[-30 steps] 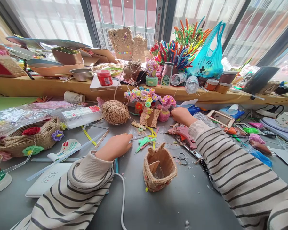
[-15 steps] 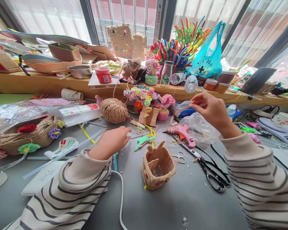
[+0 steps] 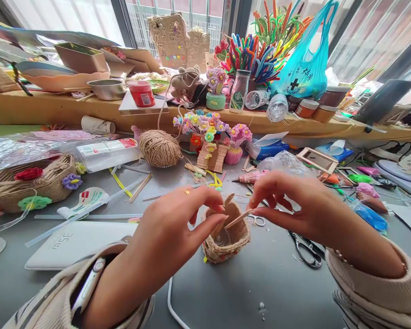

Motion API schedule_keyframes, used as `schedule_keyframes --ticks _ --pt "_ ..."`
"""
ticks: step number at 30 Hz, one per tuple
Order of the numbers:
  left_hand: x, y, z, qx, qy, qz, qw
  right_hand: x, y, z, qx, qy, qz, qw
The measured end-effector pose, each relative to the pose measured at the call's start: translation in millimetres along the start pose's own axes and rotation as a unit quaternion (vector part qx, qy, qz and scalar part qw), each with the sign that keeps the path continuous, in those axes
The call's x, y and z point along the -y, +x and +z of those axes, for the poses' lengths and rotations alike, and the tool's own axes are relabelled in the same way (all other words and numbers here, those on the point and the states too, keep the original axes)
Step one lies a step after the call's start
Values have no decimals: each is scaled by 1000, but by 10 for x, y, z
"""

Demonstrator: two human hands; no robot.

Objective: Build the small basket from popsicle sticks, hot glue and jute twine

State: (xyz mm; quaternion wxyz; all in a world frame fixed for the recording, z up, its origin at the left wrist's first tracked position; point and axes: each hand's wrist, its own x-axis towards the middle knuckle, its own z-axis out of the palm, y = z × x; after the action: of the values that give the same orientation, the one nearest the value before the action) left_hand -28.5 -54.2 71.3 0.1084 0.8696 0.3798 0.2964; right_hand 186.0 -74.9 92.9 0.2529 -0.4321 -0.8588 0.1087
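Observation:
My right hand (image 3: 287,203) pinches one end of a short, flat wooden craft stick (image 3: 238,220), whose other end points down-left over a small twine-wrapped basket (image 3: 226,253). My left hand (image 3: 181,224) is at the basket's left rim, thumb and forefinger closed in a pinch. Whatever is between those fingertips, if anything, is hidden. The basket stands on the grey table, its opening facing up, with part of its inside covered by my fingers. Behind my right hand lies a pink glue gun (image 3: 248,177), partly hidden.
Black-handled scissors (image 3: 306,251) and small scissors (image 3: 259,221) lie to the right. A twine ball (image 3: 160,148) and pipe-cleaner flowers (image 3: 202,122) stand behind. At left are a white power bank (image 3: 75,246) and a twine-covered boat-shaped basket (image 3: 56,183). A white cable (image 3: 171,297) crosses the front.
My right hand has come down and left, bringing the craft stick from the back right to the basket. My left hand has moved right to the basket's rim. The view has shifted slightly.

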Motion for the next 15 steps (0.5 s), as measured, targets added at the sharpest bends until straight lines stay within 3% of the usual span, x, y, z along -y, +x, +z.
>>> schedule_keyframes --ticks 7,15 --pt "49 12 112 110 -46 -55 991 -51 63 329 71 10 -5 997" --pt "45 14 173 138 -29 -73 987 -86 90 441 64 24 -9 998"
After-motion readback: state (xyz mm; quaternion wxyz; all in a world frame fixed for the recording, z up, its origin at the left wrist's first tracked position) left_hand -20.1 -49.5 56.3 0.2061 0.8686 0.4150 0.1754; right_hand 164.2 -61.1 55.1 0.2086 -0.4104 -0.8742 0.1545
